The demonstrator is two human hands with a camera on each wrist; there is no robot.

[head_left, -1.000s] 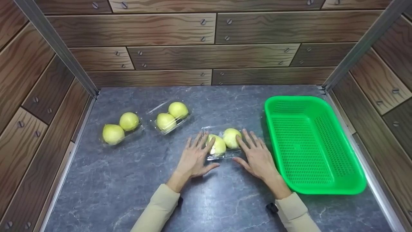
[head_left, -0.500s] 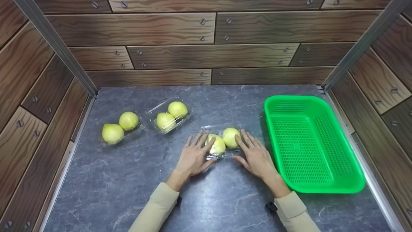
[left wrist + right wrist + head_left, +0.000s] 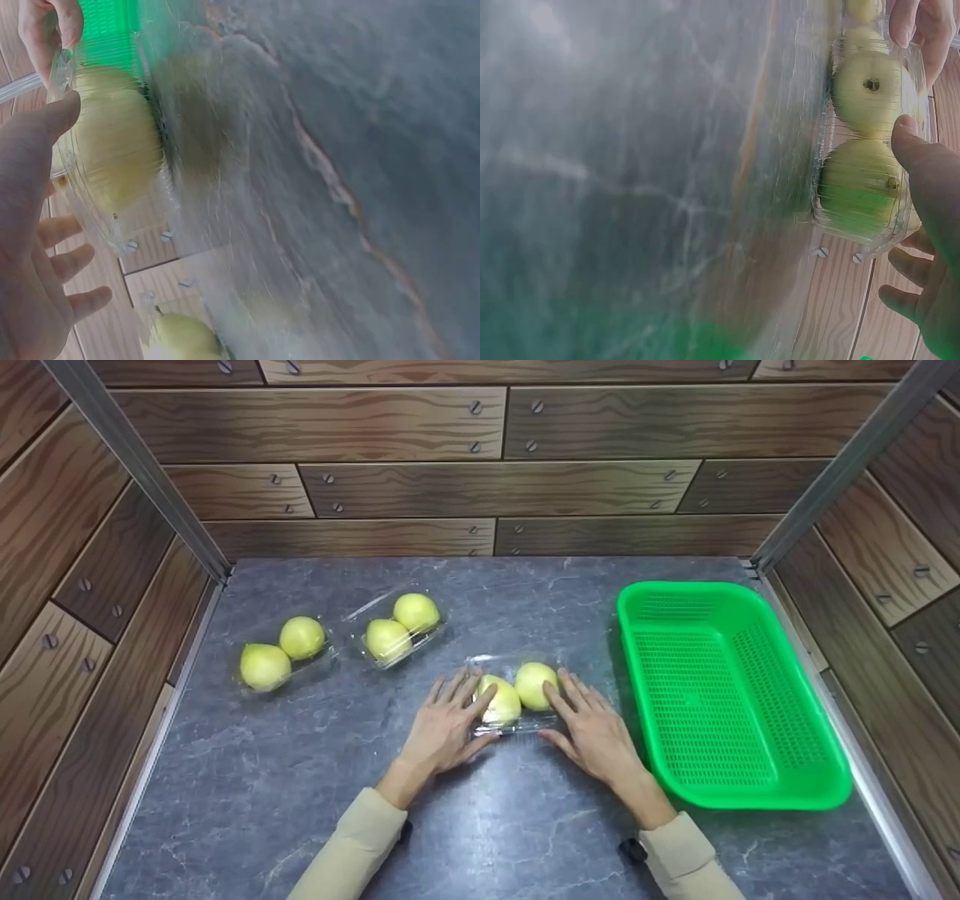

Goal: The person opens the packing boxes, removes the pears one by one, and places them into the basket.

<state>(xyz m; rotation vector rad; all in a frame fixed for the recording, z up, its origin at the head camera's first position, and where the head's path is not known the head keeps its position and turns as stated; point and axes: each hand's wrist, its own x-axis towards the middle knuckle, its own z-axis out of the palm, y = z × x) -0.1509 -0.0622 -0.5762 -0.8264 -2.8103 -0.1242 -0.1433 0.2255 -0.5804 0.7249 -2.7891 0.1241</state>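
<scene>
A clear plastic fruit box [image 3: 517, 727] with two yellow-green pears [image 3: 536, 687] in it lies on the grey table. My left hand [image 3: 441, 729] rests on the box's left end, fingers spread and fairly straight, the thumb by its near edge. On the right end my right hand [image 3: 598, 735] touches the lid in the same way, its thumb also near the front edge. In the left wrist view the left thumb [image 3: 56, 116] lies against the clear lid. The right wrist view has the right thumb [image 3: 909, 139] at the lid, with both pears [image 3: 861, 184] visible through the plastic.
Two more clear boxes with pears stand to the left, one at the far left [image 3: 265, 667] and one farther back [image 3: 388, 640]. A green plastic basket [image 3: 709, 712] stands right of my right hand. Wood-patterned walls [image 3: 480, 487] enclose the table on three sides.
The box and both hands have shifted slightly left and toward me. My hands keep about the same pose on its ends; the other boxes and the basket stay in place.
</scene>
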